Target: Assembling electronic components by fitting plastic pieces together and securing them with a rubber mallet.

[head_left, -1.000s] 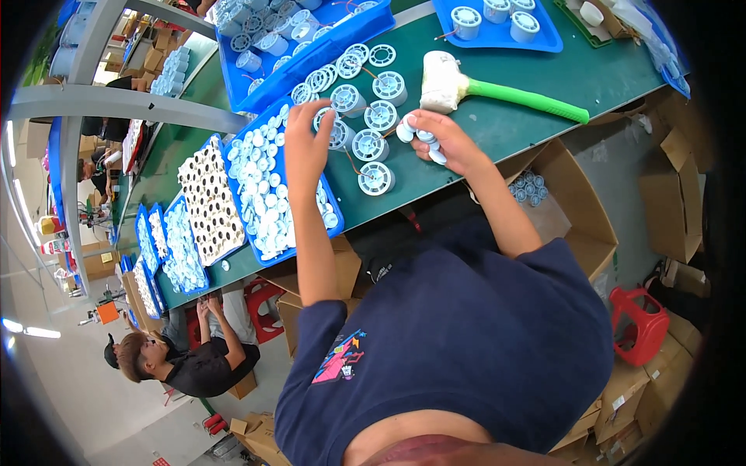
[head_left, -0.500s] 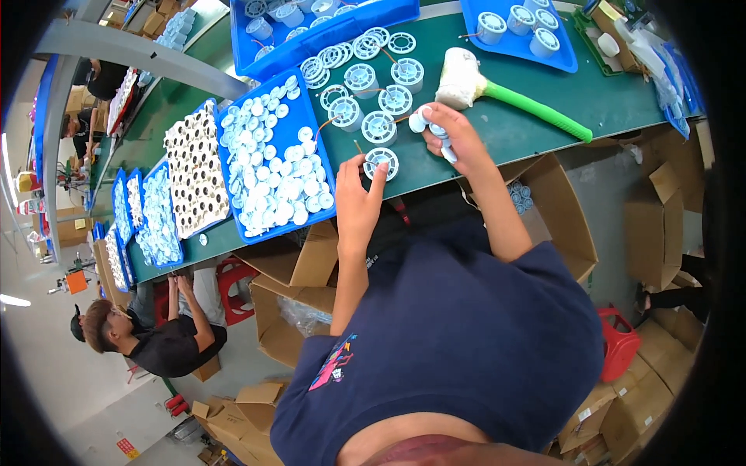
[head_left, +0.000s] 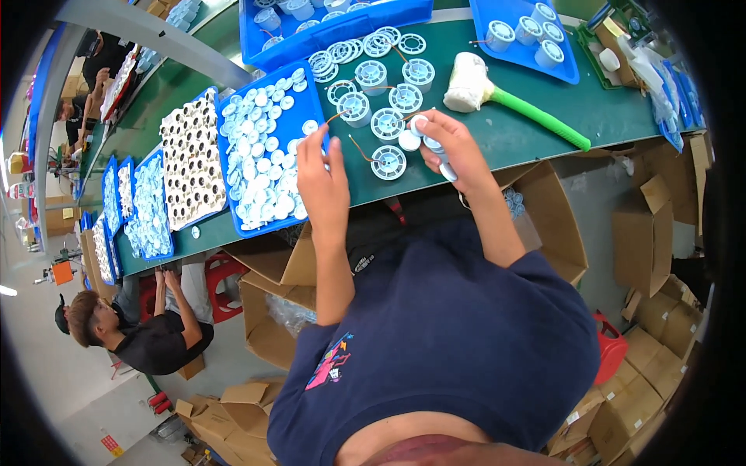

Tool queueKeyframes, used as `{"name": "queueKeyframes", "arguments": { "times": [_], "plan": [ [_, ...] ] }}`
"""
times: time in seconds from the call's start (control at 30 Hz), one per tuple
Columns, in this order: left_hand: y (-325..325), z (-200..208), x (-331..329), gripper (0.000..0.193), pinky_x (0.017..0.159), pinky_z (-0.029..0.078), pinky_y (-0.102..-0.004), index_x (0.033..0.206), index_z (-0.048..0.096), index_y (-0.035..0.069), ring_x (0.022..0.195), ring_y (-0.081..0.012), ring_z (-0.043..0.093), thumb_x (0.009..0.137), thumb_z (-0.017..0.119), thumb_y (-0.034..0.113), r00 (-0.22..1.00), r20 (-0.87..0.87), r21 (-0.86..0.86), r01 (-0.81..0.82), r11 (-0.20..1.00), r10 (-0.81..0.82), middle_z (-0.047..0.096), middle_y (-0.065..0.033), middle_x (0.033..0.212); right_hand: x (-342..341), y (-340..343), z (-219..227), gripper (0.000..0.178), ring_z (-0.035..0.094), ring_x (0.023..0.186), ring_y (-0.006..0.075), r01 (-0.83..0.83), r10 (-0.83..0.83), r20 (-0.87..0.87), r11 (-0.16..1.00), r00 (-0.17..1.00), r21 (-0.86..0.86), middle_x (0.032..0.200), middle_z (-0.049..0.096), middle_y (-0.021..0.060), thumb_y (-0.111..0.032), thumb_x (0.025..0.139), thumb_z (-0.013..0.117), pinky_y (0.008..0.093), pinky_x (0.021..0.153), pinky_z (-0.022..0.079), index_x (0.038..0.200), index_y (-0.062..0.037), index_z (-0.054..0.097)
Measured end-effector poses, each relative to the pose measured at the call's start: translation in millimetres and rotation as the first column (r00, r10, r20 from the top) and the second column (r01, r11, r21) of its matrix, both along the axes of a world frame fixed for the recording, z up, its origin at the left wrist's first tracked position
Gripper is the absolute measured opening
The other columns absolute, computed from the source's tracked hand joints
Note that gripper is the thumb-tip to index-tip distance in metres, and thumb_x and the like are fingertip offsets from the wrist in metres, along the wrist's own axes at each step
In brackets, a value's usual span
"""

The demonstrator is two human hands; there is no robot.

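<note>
Several white caps (head_left: 409, 140) sit in the grip of the right hand (head_left: 452, 149), pinched between thumb and fingertips; one pokes out at the 10 o'clock side of the fingers, another shows below them near 6 o'clock. The left hand (head_left: 323, 182) has its thumb and forefinger parted, with nothing visible between them; its fingertips overlap the edge of a blue tray (head_left: 297, 118) of loose caps at 10 o'clock, though whether they touch it I cannot tell. Six slotted, pale cylindrical housings (head_left: 388, 162) stand on the green table (head_left: 497, 140), the nearest one between the hands, at 9 o'clock from the right hand. Flat rings (head_left: 377, 44) lie just past the group, toward 12 o'clock. From the right hand, a mallet (head_left: 536, 115) with a green handle rests at 2 o'clock, and a second blue tray (head_left: 509, 59) bearing five cylinders at 1 o'clock.
</note>
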State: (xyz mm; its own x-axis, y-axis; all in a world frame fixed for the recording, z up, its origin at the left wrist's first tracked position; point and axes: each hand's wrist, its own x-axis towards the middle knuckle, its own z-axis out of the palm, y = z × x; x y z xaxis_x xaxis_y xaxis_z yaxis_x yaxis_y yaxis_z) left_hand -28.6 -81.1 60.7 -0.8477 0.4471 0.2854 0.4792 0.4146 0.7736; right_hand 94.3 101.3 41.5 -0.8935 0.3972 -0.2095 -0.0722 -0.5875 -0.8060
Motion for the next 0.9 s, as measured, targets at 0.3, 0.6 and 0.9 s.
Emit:
{"name": "queueKeyframes", "arguments": {
  "times": [0.3,0.6,0.9],
  "plan": [
    [18,-23,-52,0.015,0.071,0.053,-0.0418,0.103,0.072,0.005,0.085,-0.0332,0.069,0.098,0.067,0.018,0.991,-0.096,-0.239,0.070,0.969,-0.095,0.072,-0.0121,0.100,-5,-4,-10,0.020,0.045,0.053,0.0041,-0.014,0.014,0.012,0.998,1.000,-0.059,0.081,0.060,0.0005,-0.023,0.101,0.064,0.0220,0.043,0.031,0.108,-0.0034,0.063],
    [22,-33,-55,0.014,0.068,0.050,-0.0384,0.099,0.073,0.001,0.072,-0.0281,0.064,0.096,0.069,0.015,0.984,-0.175,-0.116,0.005,0.993,-0.026,0.072,-0.0135,0.088,-5,0,-43,0.020,0.048,0.056,0.0042,-0.010,0.018,0.060,0.991,0.998,-0.132,0.084,0.062,0.0001,-0.022,0.102,0.064,0.0221,0.046,0.036,0.107,-0.0034,0.063],
    [16,-43,-66,0.009,0.080,0.048,-0.0440,0.099,0.074,0.006,0.084,-0.0339,0.061,0.094,0.067,0.010,0.960,-0.260,-0.215,0.049,0.975,-0.105,0.069,-0.0114,0.089,-4,16,-47,0.022,0.041,0.053,0.0031,-0.146,0.141,-0.037,0.958,0.989,-0.248,0.087,0.060,0.0024,-0.021,0.103,0.061,0.0203,0.041,0.029,0.111,-0.0008,0.063]
  ]
}}
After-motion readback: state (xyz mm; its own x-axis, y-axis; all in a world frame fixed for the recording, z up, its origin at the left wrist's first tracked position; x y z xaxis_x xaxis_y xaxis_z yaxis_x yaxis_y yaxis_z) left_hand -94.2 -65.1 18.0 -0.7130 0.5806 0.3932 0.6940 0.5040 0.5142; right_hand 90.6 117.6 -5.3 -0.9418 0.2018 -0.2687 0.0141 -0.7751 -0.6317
